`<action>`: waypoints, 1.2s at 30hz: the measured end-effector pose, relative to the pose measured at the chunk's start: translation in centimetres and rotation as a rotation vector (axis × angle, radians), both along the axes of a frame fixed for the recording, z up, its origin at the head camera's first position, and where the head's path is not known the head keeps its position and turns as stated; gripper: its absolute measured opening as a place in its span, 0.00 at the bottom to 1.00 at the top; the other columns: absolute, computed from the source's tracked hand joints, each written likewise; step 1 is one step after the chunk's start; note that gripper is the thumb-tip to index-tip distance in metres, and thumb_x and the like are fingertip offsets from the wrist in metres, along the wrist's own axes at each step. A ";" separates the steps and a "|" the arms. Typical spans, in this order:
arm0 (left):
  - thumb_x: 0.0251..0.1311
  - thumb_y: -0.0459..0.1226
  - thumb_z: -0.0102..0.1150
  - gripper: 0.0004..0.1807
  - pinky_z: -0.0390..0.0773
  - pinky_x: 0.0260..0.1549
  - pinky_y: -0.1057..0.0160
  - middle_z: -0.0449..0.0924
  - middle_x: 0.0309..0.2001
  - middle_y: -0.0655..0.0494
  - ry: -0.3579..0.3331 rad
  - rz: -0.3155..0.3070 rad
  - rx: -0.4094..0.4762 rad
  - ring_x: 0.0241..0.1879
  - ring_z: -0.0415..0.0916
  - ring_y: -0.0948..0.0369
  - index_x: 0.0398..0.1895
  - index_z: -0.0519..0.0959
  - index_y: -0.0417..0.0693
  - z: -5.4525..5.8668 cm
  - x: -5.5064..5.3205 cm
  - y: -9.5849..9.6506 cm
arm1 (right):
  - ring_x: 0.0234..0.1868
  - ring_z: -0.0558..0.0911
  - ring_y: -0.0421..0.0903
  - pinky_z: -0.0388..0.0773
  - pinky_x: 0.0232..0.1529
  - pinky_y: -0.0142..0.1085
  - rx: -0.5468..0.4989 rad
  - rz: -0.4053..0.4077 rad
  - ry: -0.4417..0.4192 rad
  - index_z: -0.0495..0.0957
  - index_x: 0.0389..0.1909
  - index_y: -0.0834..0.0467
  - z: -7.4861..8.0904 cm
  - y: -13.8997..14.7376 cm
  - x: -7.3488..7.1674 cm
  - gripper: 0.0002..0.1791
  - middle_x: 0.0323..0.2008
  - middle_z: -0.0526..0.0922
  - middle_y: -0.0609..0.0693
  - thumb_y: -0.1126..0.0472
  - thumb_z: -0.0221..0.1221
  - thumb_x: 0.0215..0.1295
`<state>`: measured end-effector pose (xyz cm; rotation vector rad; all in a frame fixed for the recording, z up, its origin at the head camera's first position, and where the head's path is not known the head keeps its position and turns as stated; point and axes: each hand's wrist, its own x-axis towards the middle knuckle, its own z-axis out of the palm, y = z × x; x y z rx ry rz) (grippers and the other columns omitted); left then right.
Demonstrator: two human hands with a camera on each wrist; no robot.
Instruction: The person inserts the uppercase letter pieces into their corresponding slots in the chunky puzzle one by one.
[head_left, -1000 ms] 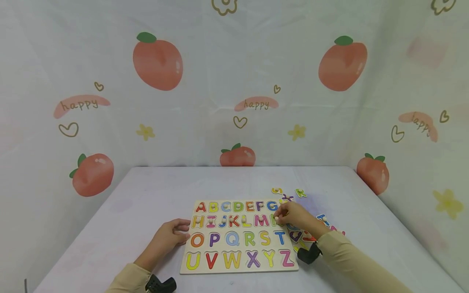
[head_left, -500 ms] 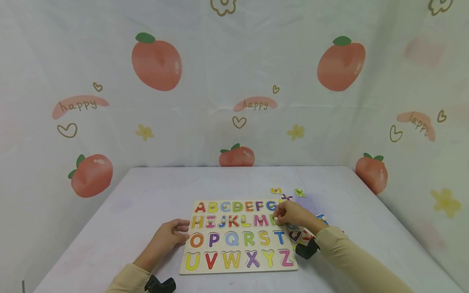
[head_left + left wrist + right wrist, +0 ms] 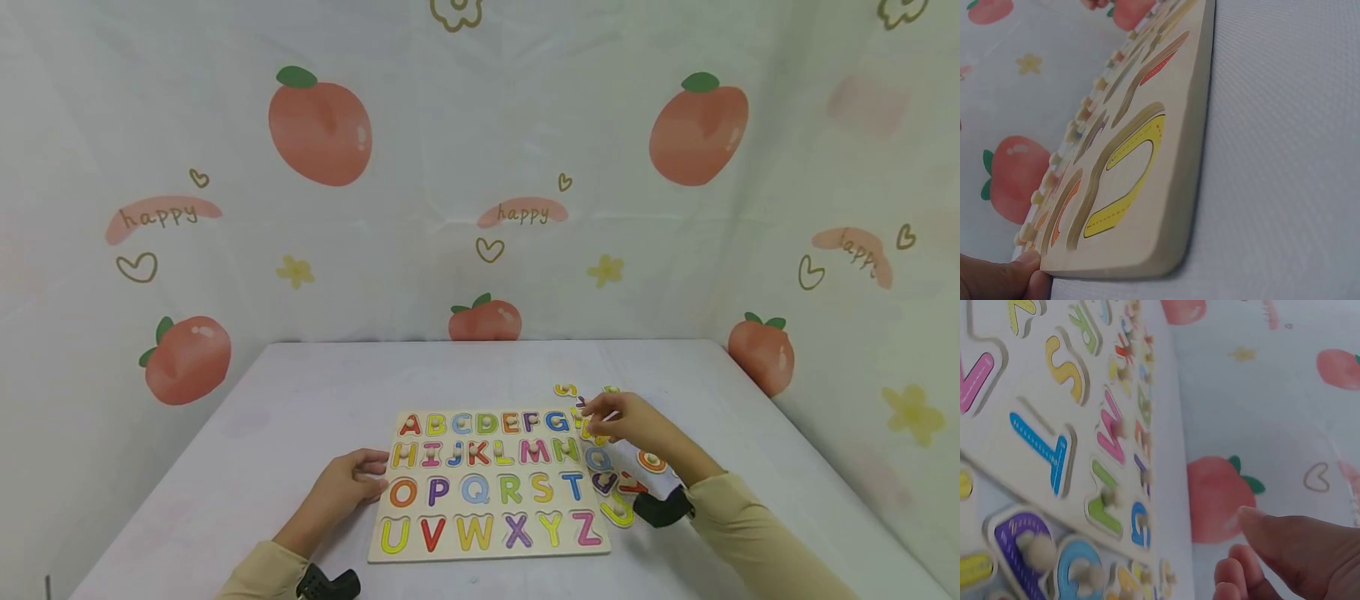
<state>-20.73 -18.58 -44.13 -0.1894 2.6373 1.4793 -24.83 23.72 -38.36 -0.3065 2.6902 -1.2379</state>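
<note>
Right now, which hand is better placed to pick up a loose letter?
Probably the right hand: it hovers near the loose letters, holding nothing. The left hand touches the opposite edge of the board, farther from those letters.

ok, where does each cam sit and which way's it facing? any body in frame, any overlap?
Head: on the head, looking forward and down at the letter board and backdrop; left hand, right hand and both sleeves show.
Left wrist: on the left wrist, looking across the board past the yellow U; left thumb at lower left.
Right wrist: on the right wrist, looking across the board toward the backdrop; right thumb and fingertips at lower right.
Head and right wrist share the green N and blue T.
</note>
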 end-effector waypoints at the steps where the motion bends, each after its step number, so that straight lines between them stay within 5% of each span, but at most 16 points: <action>1: 0.52 0.27 0.65 0.24 0.83 0.32 0.63 0.80 0.42 0.47 0.001 0.000 0.000 0.33 0.77 0.62 0.55 0.75 0.34 0.0 0.0 0.0 | 0.39 0.79 0.45 0.81 0.38 0.36 0.000 -0.016 0.009 0.79 0.49 0.63 0.1 0.5 0.2 0.16 0.37 0.79 0.52 0.60 0.63 0.62; 10: 0.52 0.26 0.65 0.24 0.83 0.31 0.64 0.80 0.41 0.47 0.010 0.001 0.006 0.33 0.77 0.62 0.55 0.75 0.34 -0.1 0.0 0.0 | 0.44 0.81 0.50 0.82 0.40 0.33 -0.028 -0.083 0.056 0.75 0.52 0.66 -0.8 5.0 2.2 0.19 0.44 0.80 0.56 0.61 0.61 0.64; 16: 0.53 0.26 0.65 0.23 0.83 0.32 0.64 0.80 0.41 0.47 0.014 0.003 0.010 0.33 0.77 0.62 0.55 0.75 0.34 -0.2 0.0 -0.1 | 0.38 0.81 0.48 0.80 0.32 0.33 0.021 -0.138 0.037 0.76 0.50 0.68 -2.3 7.1 3.0 0.19 0.41 0.81 0.56 0.62 0.64 0.61; 28: 0.52 0.26 0.65 0.23 0.83 0.31 0.64 0.80 0.41 0.48 0.031 0.002 0.008 0.33 0.78 0.62 0.54 0.76 0.33 -0.6 -0.1 -0.2 | 0.28 0.76 0.44 0.69 0.18 0.33 0.090 -0.229 -0.049 0.81 0.44 0.65 -4.0 7.8 3.2 0.15 0.33 0.80 0.50 0.63 0.66 0.56; 36: 0.52 0.26 0.65 0.24 0.83 0.32 0.63 0.80 0.42 0.47 0.032 0.002 0.007 0.34 0.78 0.62 0.54 0.75 0.33 -0.5 0.0 -0.2 | 0.29 0.73 0.44 0.72 0.23 0.33 0.146 -0.240 -0.037 0.83 0.39 0.63 -4.3 7.7 2.8 0.11 0.31 0.79 0.50 0.66 0.66 0.54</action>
